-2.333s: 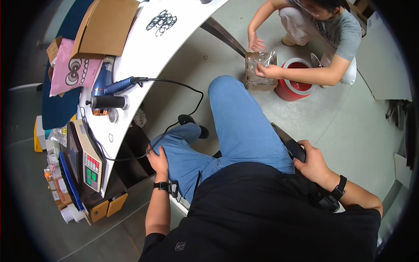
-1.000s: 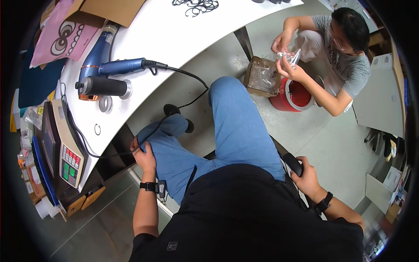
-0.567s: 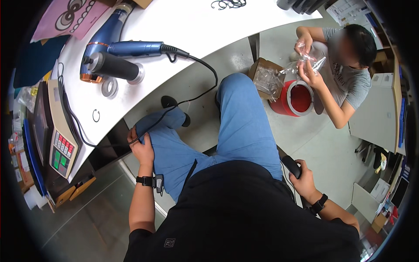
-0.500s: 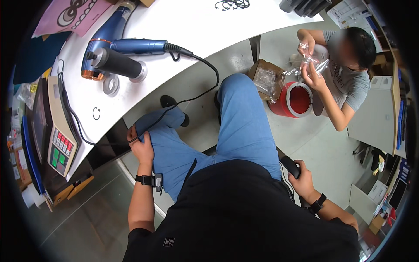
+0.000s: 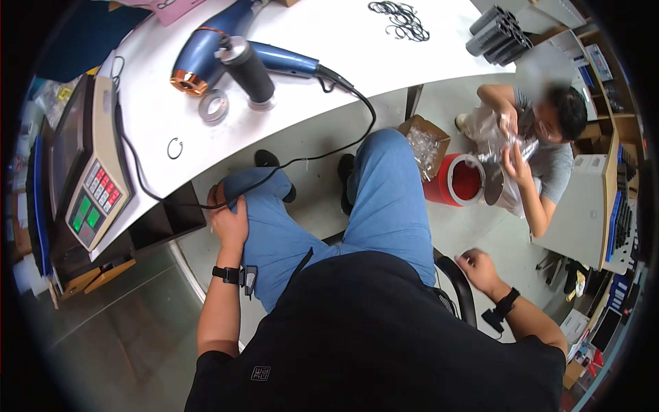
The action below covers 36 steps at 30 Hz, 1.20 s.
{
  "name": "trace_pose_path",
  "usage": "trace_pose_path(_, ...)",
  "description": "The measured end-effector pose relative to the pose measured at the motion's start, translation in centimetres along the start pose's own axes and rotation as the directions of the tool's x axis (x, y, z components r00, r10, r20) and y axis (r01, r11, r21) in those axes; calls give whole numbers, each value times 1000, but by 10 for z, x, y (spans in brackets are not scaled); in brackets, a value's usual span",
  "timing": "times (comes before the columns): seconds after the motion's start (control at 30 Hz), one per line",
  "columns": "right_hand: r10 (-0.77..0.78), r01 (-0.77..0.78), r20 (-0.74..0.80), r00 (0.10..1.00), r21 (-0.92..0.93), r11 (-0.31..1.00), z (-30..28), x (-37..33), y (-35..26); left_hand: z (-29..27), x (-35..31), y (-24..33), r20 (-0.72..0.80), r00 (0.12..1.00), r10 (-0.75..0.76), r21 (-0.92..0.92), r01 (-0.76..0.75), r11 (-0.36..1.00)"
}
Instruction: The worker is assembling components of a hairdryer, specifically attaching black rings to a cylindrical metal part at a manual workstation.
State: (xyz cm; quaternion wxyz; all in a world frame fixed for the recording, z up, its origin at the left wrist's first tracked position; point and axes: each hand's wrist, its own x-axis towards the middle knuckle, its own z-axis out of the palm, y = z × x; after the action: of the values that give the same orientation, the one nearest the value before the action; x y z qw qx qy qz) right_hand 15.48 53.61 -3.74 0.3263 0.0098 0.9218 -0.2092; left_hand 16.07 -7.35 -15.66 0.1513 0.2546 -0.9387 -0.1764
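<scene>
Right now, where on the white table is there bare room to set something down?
The widest patch of table lies between the dryer, the black rings and the dark tubes. A smaller one lies between the cable, the loose ring and the silver ring. It's crowded where the dryer, roller and silver ring sit close together.

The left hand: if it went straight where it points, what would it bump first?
The left hand would probably bump the white table at its edge. A black cord crosses at its fingers. Height is hard to judge, so it might slip underneath.
</scene>
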Motion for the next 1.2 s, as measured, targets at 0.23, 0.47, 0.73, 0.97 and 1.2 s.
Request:
trace_pose_path(0.23, -415, 445, -208, 886, 132, 886, -66, 95, -116, -7, -5, -1, 103, 991, 83, -108, -71, 992)
trace_pose_path(0.47, -731, 794, -368, 575, 35, 607, -90, 107, -273, -74, -30, 3, 236, 962, 134, -160, -98, 982)
trace_pose_path(0.73, -838, 878, -323, 439, -45, 477, -91, 124, -337, -162, -12, 58, 409, 876, 256, -589, 38, 807)
trace_pose_path(0.97, -702, 793, -543, 461, -103, 600, -129, 157, -344, -166, 49, 97, -221, 957, 191, -660, -290, 693)
trace_pose_path(1.2, -508, 567, -689, 517, -169, 806, -177, 230, -296, -132, 116, 130, -500, 846, 187, -434, -431, 791)
